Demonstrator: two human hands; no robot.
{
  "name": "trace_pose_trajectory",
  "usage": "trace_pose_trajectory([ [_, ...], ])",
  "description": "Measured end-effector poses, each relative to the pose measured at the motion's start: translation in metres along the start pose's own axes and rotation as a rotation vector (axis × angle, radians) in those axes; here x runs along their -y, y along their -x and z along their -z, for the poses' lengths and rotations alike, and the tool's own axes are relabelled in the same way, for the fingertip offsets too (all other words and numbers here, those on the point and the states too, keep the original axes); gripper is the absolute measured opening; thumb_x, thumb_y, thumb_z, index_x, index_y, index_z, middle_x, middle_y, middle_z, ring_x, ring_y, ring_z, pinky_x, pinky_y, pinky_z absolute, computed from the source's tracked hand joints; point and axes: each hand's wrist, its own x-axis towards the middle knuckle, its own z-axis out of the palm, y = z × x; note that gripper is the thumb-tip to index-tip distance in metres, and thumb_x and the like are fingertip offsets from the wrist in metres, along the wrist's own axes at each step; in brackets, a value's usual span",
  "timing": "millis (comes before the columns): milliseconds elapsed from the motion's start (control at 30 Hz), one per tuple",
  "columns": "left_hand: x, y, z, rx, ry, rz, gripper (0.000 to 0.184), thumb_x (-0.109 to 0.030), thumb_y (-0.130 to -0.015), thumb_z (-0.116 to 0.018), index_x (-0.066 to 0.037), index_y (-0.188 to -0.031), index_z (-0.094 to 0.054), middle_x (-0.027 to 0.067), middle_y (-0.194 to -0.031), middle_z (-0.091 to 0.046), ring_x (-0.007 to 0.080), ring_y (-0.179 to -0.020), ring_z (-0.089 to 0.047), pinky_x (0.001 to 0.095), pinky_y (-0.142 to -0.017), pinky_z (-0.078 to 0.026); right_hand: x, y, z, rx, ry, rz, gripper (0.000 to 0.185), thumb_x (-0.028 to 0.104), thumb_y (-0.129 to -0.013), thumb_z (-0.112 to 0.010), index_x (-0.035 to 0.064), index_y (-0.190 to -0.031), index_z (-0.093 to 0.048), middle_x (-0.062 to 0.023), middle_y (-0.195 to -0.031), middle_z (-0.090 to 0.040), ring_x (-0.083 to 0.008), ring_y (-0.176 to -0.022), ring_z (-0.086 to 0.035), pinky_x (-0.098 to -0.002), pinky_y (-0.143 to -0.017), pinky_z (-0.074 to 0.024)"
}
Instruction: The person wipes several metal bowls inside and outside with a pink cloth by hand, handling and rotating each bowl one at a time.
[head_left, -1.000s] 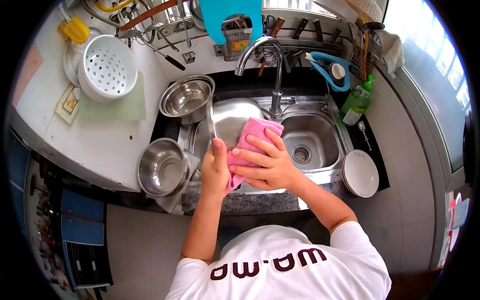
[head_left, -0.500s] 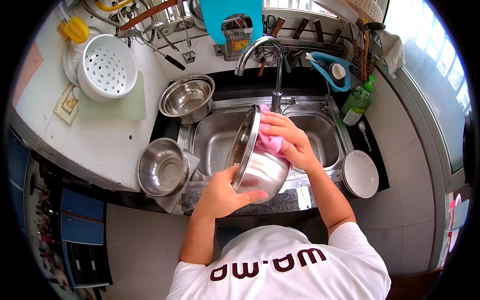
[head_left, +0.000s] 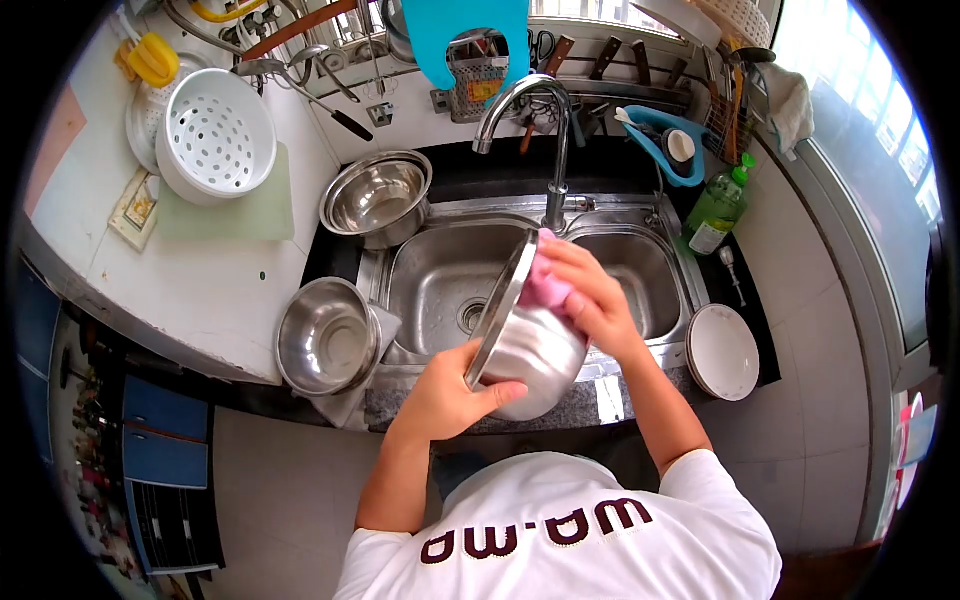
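A steel bowl [head_left: 535,360] is tilted on its side over the front edge of the double sink [head_left: 430,270]. Its rim is gripped low on the left by my left hand [head_left: 448,395], thumb on the outside wall. My right hand [head_left: 598,305] presses a pink cloth [head_left: 545,285] against the bowl's outer side near the top of the rim. Part of the cloth is hidden under the fingers.
Steel bowls stand left of the sink [head_left: 327,337] and behind it [head_left: 378,198]. The faucet [head_left: 558,150] rises behind the sink. At the right are white plates [head_left: 722,350], a green soap bottle [head_left: 718,208] and a blue basket [head_left: 665,150].
The bowl was first mostly hidden behind the cloth, then turned onto its side. It has since moved slightly right and toward me, with both hands on it.
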Motion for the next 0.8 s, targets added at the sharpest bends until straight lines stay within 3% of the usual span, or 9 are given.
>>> trace_pose_trajectory([
  [67,0.003,-0.006,0.002,-0.031,0.055,-0.031,0.042,-0.022,-0.080,-0.077,0.002,-0.111,-0.060,0.0048,-0.095,-0.067,0.0102,-0.088,-0.059,0.0266,-0.080,-0.048,0.022,-0.004,-0.009,0.068,0.207,0.069,0.039,0.030,-0.085,-0.060,0.0068,-0.117,-0.064,-0.0154,-0.128,-0.055,-0.0367,-0.124,-0.046,-0.0477,-0.103,-0.0337],
  [100,0.012,-0.008,0.011,0.079,0.102,0.009,0.058,-0.037,-0.080,-0.075,0.003,-0.118,-0.056,0.0052,-0.105,-0.064,0.0108,-0.096,-0.057,0.0264,-0.084,-0.046,0.028,-0.004,-0.012,0.092,0.302,0.102,0.039,0.031,-0.085,-0.060,0.0078,-0.116,-0.065,-0.0144,-0.127,-0.056,-0.0368,-0.122,-0.047,-0.0481,-0.102,-0.0347],
  [133,0.021,-0.010,0.011,0.080,0.102,0.009,0.058,-0.037,-0.080,-0.075,0.003,-0.118,-0.056,0.0052,-0.105,-0.064,0.0108,-0.096,-0.057,0.0264,-0.084,-0.046,0.033,-0.004,-0.015,0.115,0.397,0.137,0.038,0.032,-0.085,-0.060,0.0088,-0.115,-0.065,-0.0133,-0.125,-0.057,-0.0370,-0.120,-0.048,-0.0485,-0.100,-0.0356],
  [200,0.033,-0.012,0.011,0.082,0.274,-0.181,0.078,-0.057,-0.078,-0.068,0.004,-0.124,-0.051,0.0072,-0.113,-0.059,0.0124,-0.102,-0.055,0.0265,-0.087,-0.045,0.042,-0.003,-0.018,0.158,0.484,0.159,0.036,0.036,-0.083,-0.062,0.0144,-0.111,-0.067,-0.0102,-0.125,-0.057,-0.0362,-0.117,-0.050,-0.0504,-0.100,-0.0353],
  [233,0.031,-0.014,0.013,0.118,0.228,-0.155,0.093,-0.070,-0.074,-0.060,0.005,-0.128,-0.046,0.0096,-0.120,-0.056,0.0138,-0.108,-0.052,0.0274,-0.091,-0.043,0.050,-0.002,-0.020,0.185,0.513,0.181,0.034,0.037,-0.082,-0.063,0.0161,-0.108,-0.067,-0.0089,-0.125,-0.057,-0.0356,-0.118,-0.050,-0.0506,-0.100,-0.0350],
  [367,0.032,-0.020,0.008,0.107,0.455,-0.078,0.096,-0.069,-0.073,-0.062,0.005,-0.130,-0.043,0.0112,-0.119,-0.055,0.0160,-0.109,-0.052,0.0292,-0.094,-0.044,0.068,0.009,-0.042,0.247,0.593,0.275,0.032,0.037,-0.076,-0.070,0.0207,-0.103,-0.068,-0.0048,-0.127,-0.056,-0.0325,-0.119,-0.050,-0.0506,-0.101,-0.0344],
  [600,0.033,-0.019,0.002,0.075,0.280,-0.228,0.091,-0.061,-0.069,-0.072,0.004,-0.127,-0.046,0.0088,-0.116,-0.056,0.0142,-0.105,-0.053,0.0282,-0.089,-0.047,0.043,0.005,-0.030,0.153,0.480,0.366,0.032,0.033,-0.071,-0.074,0.0210,-0.100,-0.068,-0.0015,-0.118,-0.061,-0.0284,-0.117,-0.054,-0.0480,-0.102,-0.0347],
  [667,0.035,-0.018,0.000,0.057,0.334,-0.166,0.090,-0.056,-0.062,-0.080,0.002,-0.123,-0.050,0.0062,-0.112,-0.058,0.0117,-0.100,-0.053,0.0274,-0.084,-0.048,0.036,0.002,-0.022,0.150,0.464,0.364,0.031,0.032,-0.071,-0.073,0.0196,-0.099,-0.070,-0.0030,-0.118,-0.062,-0.0294,-0.117,-0.054,-0.0483,-0.102,-0.0346],
  [800,0.036,-0.012,0.000,0.004,0.075,-0.179,0.081,-0.043,-0.054,-0.090,0.000,-0.113,-0.056,0.0036,-0.096,-0.064,0.0067,-0.087,-0.051,0.0263,-0.074,-0.048,0.010,0.005,-0.009,0.079,0.402,0.315,0.032,0.031,-0.077,-0.067,0.0154,-0.105,-0.070,-0.0106,-0.124,-0.059,-0.0341,-0.120,-0.051,-0.0489,-0.103,-0.0350],
])
